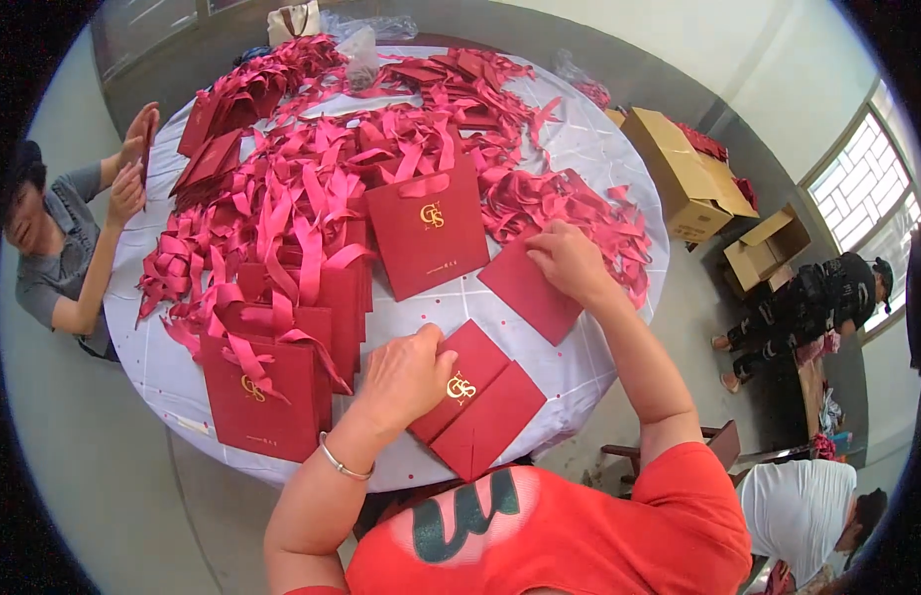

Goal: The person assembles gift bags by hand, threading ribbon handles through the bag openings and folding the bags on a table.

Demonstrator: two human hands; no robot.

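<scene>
My left hand [406, 379], a bangle at its wrist, is closed at the upper left edge of a flat red paper gift bag [463, 372] with a gold emblem. The lower part of that bag is folded up, and my fingers hide its corner. Over to the right, the fingers of my right hand [572, 260] pinch the top edge of another flat red gift bag [533, 295], its plain side up. Between and beyond my hands, a red gift bag with a pink ribbon handle [428, 236] leans against a heap of ribbons.
Stacked gift bags [267, 397] with ribbons stand at the left on the round table's white cloth [401, 342]. A co-worker [69, 238] holds a red piece at the far left. Cardboard boxes [679, 178] and two other people are at the right.
</scene>
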